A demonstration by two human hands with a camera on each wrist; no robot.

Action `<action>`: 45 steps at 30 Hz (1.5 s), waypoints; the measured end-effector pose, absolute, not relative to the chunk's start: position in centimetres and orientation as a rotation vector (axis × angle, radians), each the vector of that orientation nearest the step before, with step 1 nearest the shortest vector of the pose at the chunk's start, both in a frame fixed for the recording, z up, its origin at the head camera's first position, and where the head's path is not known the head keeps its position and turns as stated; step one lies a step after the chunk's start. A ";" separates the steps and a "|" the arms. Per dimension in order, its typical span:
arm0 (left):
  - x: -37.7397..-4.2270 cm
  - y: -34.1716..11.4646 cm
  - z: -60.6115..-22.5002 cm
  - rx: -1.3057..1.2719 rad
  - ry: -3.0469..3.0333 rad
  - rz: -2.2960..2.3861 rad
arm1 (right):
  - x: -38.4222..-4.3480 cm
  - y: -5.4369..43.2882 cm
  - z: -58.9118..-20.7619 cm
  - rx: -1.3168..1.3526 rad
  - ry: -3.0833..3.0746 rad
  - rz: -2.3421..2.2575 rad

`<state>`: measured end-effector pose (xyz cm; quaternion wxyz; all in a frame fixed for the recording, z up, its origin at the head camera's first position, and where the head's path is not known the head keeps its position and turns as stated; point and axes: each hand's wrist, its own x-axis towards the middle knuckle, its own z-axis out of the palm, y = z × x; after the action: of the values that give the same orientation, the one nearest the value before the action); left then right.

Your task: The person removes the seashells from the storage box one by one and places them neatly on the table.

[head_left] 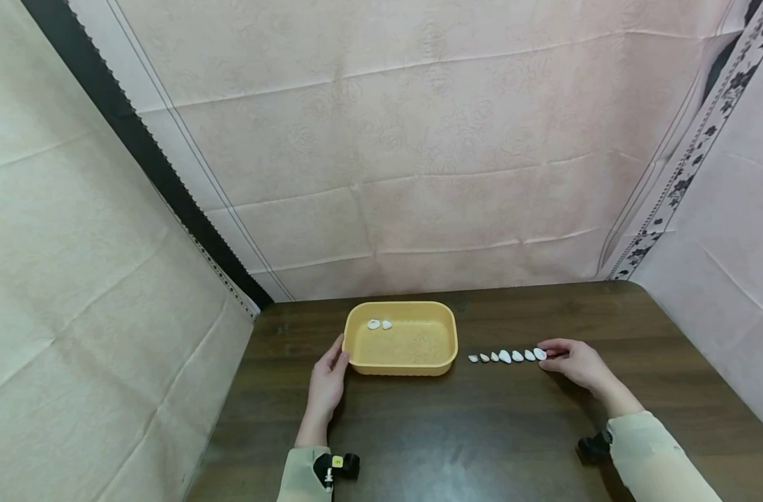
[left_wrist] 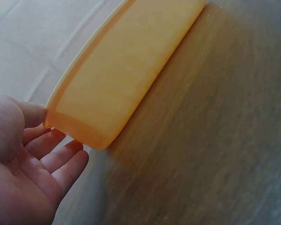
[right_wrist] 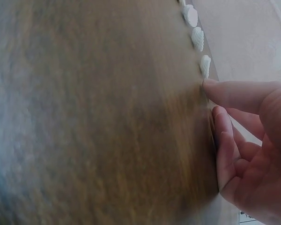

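A yellow plastic basin [head_left: 400, 362] stands on the table, with two white seashells [head_left: 380, 324] inside near its far left. At its left end my left hand [head_left: 327, 383] holds the rim, thumb on top and fingers against the outside wall [left_wrist: 98, 79]. To the right of the basin, several white seashells [head_left: 505, 356] lie in a row. My right hand [head_left: 575, 364] pinches the rightmost seashell [head_left: 540, 353] between thumb and fingers. Seen from the right wrist, neighbouring ridged seashells [right_wrist: 197, 38] line up beyond the thumb; the pinched one is mostly hidden there.
The brown wooden table [head_left: 444, 425] carries the basin and the row. Pale cloth [head_left: 419, 174] hangs behind the far edge, with more cloth at the left and right sides. Black wrist cameras [head_left: 340, 466] sit on both sleeves.
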<state>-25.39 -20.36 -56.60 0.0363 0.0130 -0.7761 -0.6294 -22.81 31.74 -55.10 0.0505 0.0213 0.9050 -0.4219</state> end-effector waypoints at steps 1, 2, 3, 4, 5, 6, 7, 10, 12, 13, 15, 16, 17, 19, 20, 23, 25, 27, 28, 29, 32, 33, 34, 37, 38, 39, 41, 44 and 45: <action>-25.4 -20.4 -56.6 0.041 -2.383 -1.931 | -22.8 31.7 -55.1 0.066 2.755 -1.282; -25.4 -20.4 -56.7 0.040 -2.382 -1.931 | -22.8 31.7 -55.1 0.067 2.755 -1.281; -25.4 -20.4 -56.7 0.038 -2.382 -1.928 | -22.9 31.7 -55.1 0.068 2.755 -1.281; -25.4 -20.4 -56.7 0.037 -2.381 -1.925 | -22.9 31.7 -55.1 0.068 2.756 -1.282; -25.4 -20.5 -56.8 0.037 -2.381 -1.922 | -22.9 31.7 -55.1 0.068 2.756 -1.282; -25.4 -20.5 -56.8 0.039 -2.382 -1.918 | -22.9 31.7 -55.1 0.069 2.758 -1.281; -25.5 -20.5 -56.8 0.041 -2.381 -1.917 | -22.9 31.7 -55.2 0.071 2.757 -1.283; -25.5 -20.5 -56.8 0.042 -2.381 -1.912 | -22.9 31.7 -55.3 0.074 2.757 -1.282; -25.5 -20.6 -56.8 0.047 -2.383 -1.912 | -22.9 31.7 -55.3 0.079 2.752 -1.286; -25.5 -20.6 -56.7 0.048 -2.384 -1.911 | -22.8 31.7 -55.3 0.081 2.751 -1.290; -25.4 -20.6 -56.7 0.051 -2.390 -1.908 | -22.8 31.8 -55.3 0.084 2.744 -1.299; -25.4 -20.6 -56.7 0.053 -2.392 -1.906 | -22.8 31.9 -55.2 0.082 2.738 -1.306; -25.4 -20.6 -56.7 0.050 -2.394 -1.904 | -22.7 31.9 -55.2 0.084 2.729 -1.317; -25.4 -20.5 -56.6 0.048 -2.394 -1.907 | -22.7 32.1 -55.2 0.071 2.711 -1.337; -25.4 -20.5 -56.6 0.047 -2.393 -1.910 | -22.6 32.3 -55.1 0.061 2.701 -1.347; -25.5 -20.4 -56.6 0.041 -2.390 -1.917 | -22.5 32.6 -55.0 0.051 2.683 -1.368; -25.5 -20.4 -56.6 0.042 -2.388 -1.921 | -22.5 32.8 -54.9 0.051 2.684 -1.366; -25.5 -20.3 -56.6 0.047 -2.391 -1.921 | -22.6 32.9 -54.8 0.078 2.691 -1.357; -25.5 -20.3 -56.6 0.045 -2.391 -1.920 | -22.6 32.9 -54.7 0.086 2.697 -1.355; -25.4 -20.3 -56.6 0.046 -2.390 -1.922 | -22.6 32.8 -54.7 0.094 2.703 -1.353; -25.4 -20.2 -56.6 0.052 -2.385 -1.927 | -22.7 32.4 -54.3 0.108 2.729 -1.377; -25.3 -20.2 -56.6 0.049 -2.385 -1.924 | -22.7 32.2 -54.3 0.105 2.746 -1.386; -25.3 -20.2 -56.6 0.048 -2.384 -1.925 | -22.8 32.0 -54.2 0.110 2.762 -1.403; -25.3 -20.2 -56.7 0.050 -2.384 -1.923 | -22.9 31.1 -53.9 0.189 2.825 -1.488; -25.3 -20.3 -56.7 0.049 -2.383 -1.923 | -22.9 30.7 -53.8 0.230 2.850 -1.522; -25.3 -20.3 -56.7 0.045 -2.385 -1.918 | -23.0 30.4 -53.7 0.269 2.871 -1.556; -25.4 -20.3 -56.7 0.045 -2.383 -1.922 | -23.3 29.5 -53.5 0.342 2.905 -1.627; -25.4 -20.4 -56.7 0.042 -2.382 -1.927 | -23.8 27.9 -53.0 0.358 2.932 -1.685; -25.4 -20.4 -56.7 0.041 -2.382 -1.929 | -23.9 27.3 -52.8 0.342 2.930 -1.702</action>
<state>-25.38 -20.41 -56.65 0.0383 0.0135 -0.7765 -0.6289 -23.91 27.27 -52.81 -0.1317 0.0994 0.8529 -0.4953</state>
